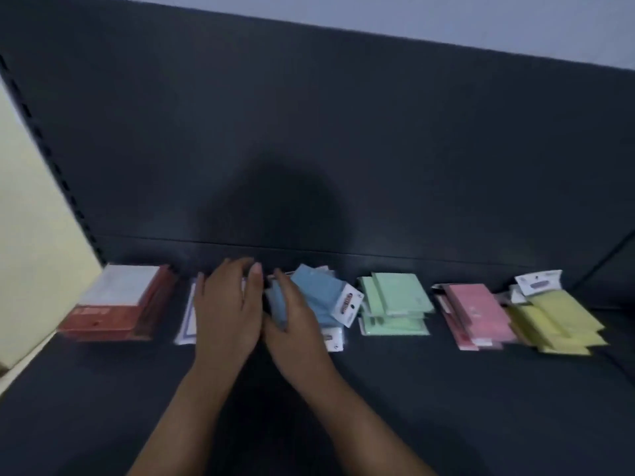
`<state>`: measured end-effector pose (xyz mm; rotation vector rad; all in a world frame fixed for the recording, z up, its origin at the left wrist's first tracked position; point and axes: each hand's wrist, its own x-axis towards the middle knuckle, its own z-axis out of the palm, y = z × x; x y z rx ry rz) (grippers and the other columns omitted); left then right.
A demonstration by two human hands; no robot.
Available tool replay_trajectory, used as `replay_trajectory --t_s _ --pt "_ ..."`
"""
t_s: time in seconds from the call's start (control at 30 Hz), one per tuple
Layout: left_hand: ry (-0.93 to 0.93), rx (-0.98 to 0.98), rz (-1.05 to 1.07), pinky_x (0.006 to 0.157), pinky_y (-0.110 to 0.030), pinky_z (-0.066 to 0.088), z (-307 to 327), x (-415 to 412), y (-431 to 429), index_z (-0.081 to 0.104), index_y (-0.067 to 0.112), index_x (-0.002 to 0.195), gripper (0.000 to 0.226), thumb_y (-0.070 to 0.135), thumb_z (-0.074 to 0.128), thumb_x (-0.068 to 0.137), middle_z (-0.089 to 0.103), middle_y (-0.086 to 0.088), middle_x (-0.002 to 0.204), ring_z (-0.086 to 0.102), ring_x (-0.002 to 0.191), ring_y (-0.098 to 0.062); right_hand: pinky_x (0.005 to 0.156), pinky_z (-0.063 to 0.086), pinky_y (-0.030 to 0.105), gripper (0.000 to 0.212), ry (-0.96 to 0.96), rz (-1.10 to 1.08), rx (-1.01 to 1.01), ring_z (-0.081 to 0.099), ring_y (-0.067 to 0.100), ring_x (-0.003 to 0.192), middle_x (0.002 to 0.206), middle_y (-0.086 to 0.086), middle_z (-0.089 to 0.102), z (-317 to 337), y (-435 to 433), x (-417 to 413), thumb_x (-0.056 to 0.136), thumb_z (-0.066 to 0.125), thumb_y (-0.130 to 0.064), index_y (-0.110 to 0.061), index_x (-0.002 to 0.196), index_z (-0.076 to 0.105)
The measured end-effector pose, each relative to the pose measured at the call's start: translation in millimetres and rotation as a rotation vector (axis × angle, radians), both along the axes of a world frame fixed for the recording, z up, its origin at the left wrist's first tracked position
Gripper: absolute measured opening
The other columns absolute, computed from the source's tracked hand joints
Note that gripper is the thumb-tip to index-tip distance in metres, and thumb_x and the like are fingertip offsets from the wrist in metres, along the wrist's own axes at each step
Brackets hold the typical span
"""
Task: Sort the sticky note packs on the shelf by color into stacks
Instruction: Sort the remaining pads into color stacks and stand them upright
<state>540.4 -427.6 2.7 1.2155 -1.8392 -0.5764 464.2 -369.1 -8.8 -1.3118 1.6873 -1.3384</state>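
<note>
Covering white packs [187, 316], left hand [226, 310], right hand [297, 326] touching blue packs [324, 297]
</note>
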Motion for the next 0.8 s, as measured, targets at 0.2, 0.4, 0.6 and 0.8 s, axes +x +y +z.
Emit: replay_trajectory --t_s 0.2,0.4,0.6,0.8 --pt "-0.077 -0.035 -0.323 0.096 -0.048 0.04 -13.1 -119.0 111.3 0.065 0.009 0.104 0.018 0.015 0.057 0.09 0.067 -0.004 0.103 0.059 0.1 -0.026 0.098 0.024 0.002 0.049 0.446 -0.389 0.084 0.041 0.002 0.125 0.133 -0.012 0.045 1.5 149.5 -142.0 0.091 0.055 -0.012 -0.017 0.138 0.041" --pt "-0.245 -0.141 -0.667 0.098 -0.037 0.036 -28.7 -213.3 226.8 0.064 0.019 0.106 0.023 0.026 0.044 0.096 0.065 0.006 0.107 0.058 0.103 -0.016 0.103 0.032 0.02 0.048 0.569 -0.679 0.347 0.04 0.012 0.129 0.14 -0.004 0.044 -13.1 311.1 -235.5 0.095 0.049 -0.022 -0.017 0.141 0.035" --pt "-0.29 -0.14 -0.869 0.111 -0.027 0.02 -35.1 -280.2 325.8 0.052 0.025 0.126 0.035 0.037 0.035 0.098 0.052 0.014 0.126 0.045 0.119 -0.006 0.098 0.034 0.021 0.047 0.521 -0.91 0.393 0.041 0.013 0.127 0.136 -0.005 0.045 -12.4 435.3 -276.8 0.094 0.05 -0.02 -0.017 0.14 0.037" --pt "-0.392 -0.125 -0.967 0.111 -0.023 0.017 -40.5 -340.9 366.6 0.039 0.027 0.138 0.041 0.039 0.034 0.098 0.042 0.015 0.139 0.037 0.127 -0.004 0.102 0.035 0.021 0.047 0.453 -1.047 0.433 0.045 0.011 0.123 0.138 -0.005 0.045 -17.2 498.5 -307.7 0.094 0.05 -0.017 -0.017 0.139 0.039"
